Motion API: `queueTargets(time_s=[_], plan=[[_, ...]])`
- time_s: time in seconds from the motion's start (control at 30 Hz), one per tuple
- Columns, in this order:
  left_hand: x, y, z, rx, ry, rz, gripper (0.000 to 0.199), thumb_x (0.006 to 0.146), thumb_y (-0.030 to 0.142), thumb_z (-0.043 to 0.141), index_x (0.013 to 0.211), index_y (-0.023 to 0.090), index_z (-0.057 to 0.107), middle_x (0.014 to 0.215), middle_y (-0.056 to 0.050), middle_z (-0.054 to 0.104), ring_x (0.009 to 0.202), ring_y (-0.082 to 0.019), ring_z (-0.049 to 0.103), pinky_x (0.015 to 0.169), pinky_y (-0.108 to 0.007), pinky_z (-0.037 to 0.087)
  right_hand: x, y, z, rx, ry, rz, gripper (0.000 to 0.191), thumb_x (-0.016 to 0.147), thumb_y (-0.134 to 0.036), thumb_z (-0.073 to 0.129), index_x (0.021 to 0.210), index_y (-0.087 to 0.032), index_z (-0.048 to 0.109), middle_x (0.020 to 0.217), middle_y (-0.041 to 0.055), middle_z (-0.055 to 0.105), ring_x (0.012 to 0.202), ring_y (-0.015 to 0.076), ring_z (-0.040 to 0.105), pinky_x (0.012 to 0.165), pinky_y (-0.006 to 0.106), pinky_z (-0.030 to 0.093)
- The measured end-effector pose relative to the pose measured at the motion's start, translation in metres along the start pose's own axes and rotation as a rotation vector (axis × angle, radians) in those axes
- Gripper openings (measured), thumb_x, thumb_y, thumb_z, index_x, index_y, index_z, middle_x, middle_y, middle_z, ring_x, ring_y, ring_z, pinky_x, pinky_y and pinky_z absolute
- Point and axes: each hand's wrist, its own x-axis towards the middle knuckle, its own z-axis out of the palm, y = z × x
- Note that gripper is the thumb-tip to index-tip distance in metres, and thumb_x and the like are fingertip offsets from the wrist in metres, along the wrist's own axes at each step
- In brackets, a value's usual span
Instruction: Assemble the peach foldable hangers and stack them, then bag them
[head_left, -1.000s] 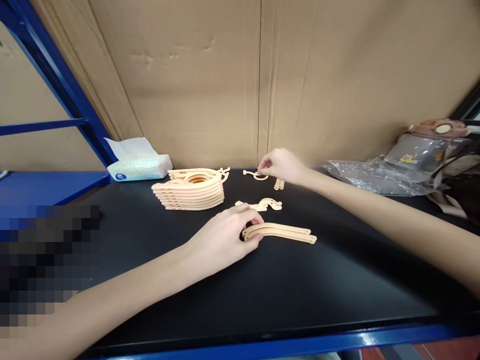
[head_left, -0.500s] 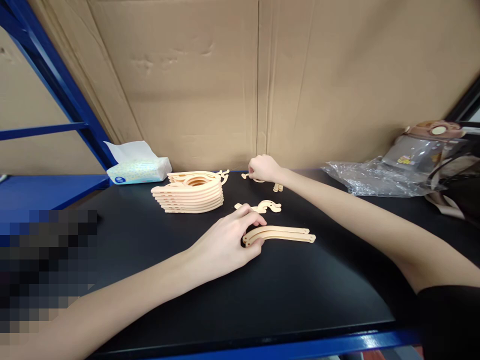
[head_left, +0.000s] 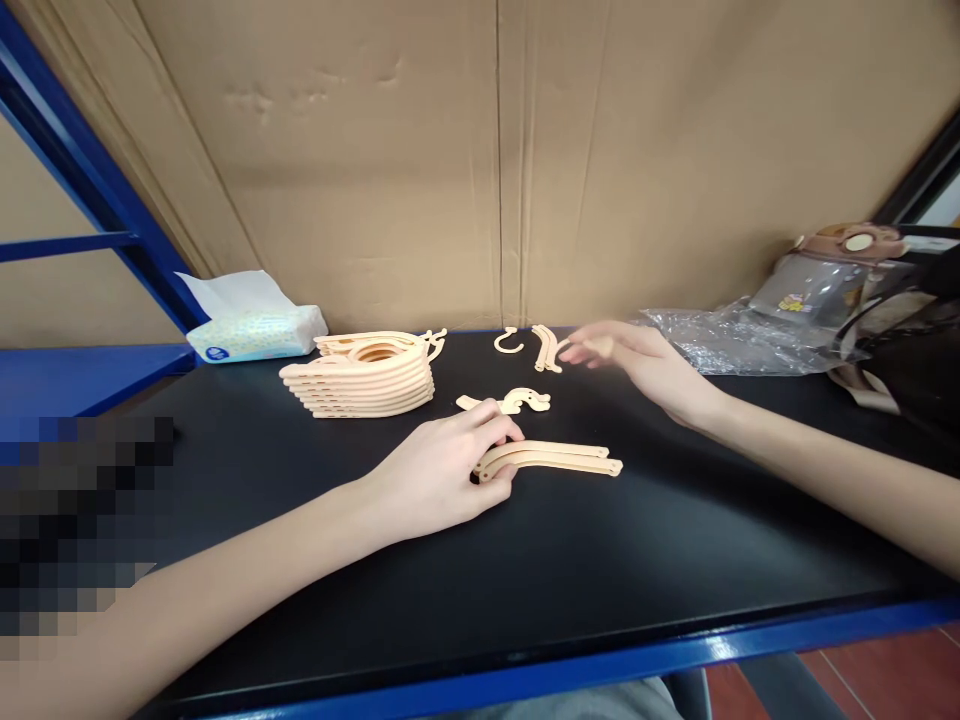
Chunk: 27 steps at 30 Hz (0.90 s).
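While two beige, curved, plastic-looking strips [head_left: 559,456] are gripped by the left hand [head_left: 442,465], it cannot be told if the blurred right hand [head_left: 645,365] is open or closed.

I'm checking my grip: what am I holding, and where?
Left hand: two curved strips, by their left ends. Right hand: too blurred to tell.

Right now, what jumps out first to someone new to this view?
The left hand, pinching one end of two curved beige strips at the middle of the black table. Next, the neat stack of beige pieces further back and to the left, beside a tissue pack. Then the right hand, motion-blurred near the back, just right of some small beige parts.
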Motion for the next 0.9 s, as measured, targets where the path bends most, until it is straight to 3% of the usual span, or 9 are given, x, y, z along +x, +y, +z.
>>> queueTargets(time_s=[0.13, 0.3, 0.5, 0.6, 0.8, 0.9], plan=[[0.001, 0.000, 0.002, 0.045, 0.003, -0.003, 0.025, 0.082, 0.026, 0.049, 0.105, 0.023, 0.056, 0.099, -0.001, 0.055, 0.073, -0.014, 0.055, 0.066, -0.026, 0.043, -0.016, 0.003, 0.000, 0.177, 0.011, 0.211, 0.023, 0.085, -0.029, 0.050, 0.100, -0.018, 0.065, 0.101, 0.0078, 0.070, 0.094, 0.0191, 0.063, 0.082, 0.033, 0.046], [0.000, 0.000, 0.004, 0.069, 0.013, -0.022, 0.023, 0.090, 0.032, 0.044, 0.109, 0.023, 0.054, 0.099, -0.001, 0.055, 0.074, -0.014, 0.055, 0.067, -0.027, 0.044, -0.018, 0.007, 0.006, 0.144, -0.038, 0.181, 0.021, 0.085, -0.031, 0.052, 0.093, -0.018, 0.067, 0.099, 0.0069, 0.070, 0.087, 0.0162, 0.059, 0.068, 0.027, 0.041], [-0.001, -0.001, 0.003, 0.083, 0.017, -0.029, 0.025, 0.091, 0.036, 0.044, 0.112, 0.023, 0.053, 0.099, -0.001, 0.054, 0.068, -0.013, 0.054, 0.063, -0.026, 0.043, -0.021, 0.018, 0.006, 0.137, -0.085, 0.203, 0.023, 0.077, -0.037, 0.064, 0.089, -0.018, 0.064, 0.094, 0.0064, 0.071, 0.081, 0.0158, 0.060, 0.065, 0.028, 0.040], [-0.002, -0.001, 0.003, 0.100, 0.034, -0.043, 0.027, 0.091, 0.038, 0.046, 0.112, 0.024, 0.052, 0.094, 0.000, 0.055, 0.067, -0.013, 0.054, 0.060, -0.025, 0.042, -0.021, 0.020, 0.006, 0.147, -0.098, 0.213, 0.025, 0.074, -0.037, 0.068, 0.090, -0.018, 0.063, 0.095, 0.0066, 0.071, 0.082, 0.0168, 0.062, 0.067, 0.030, 0.043], [-0.002, 0.002, -0.003, 0.153, -0.004, -0.157, 0.036, 0.082, 0.053, 0.053, 0.097, 0.021, 0.047, 0.063, 0.005, 0.053, 0.056, -0.015, 0.053, 0.050, -0.024, 0.033, -0.021, 0.017, 0.007, 0.216, -0.118, 0.252, 0.029, 0.068, -0.033, 0.075, 0.091, -0.019, 0.064, 0.091, 0.0035, 0.070, 0.083, 0.0174, 0.066, 0.082, 0.037, 0.050], [-0.003, 0.004, -0.004, 0.139, -0.028, -0.173, 0.031, 0.085, 0.051, 0.050, 0.090, 0.022, 0.044, 0.063, 0.006, 0.054, 0.056, -0.015, 0.054, 0.050, -0.024, 0.031, -0.022, 0.018, 0.008, 0.260, -0.149, 0.274, 0.028, 0.065, -0.030, 0.077, 0.088, -0.019, 0.065, 0.091, 0.0023, 0.070, 0.085, 0.0183, 0.067, 0.087, 0.039, 0.050]])
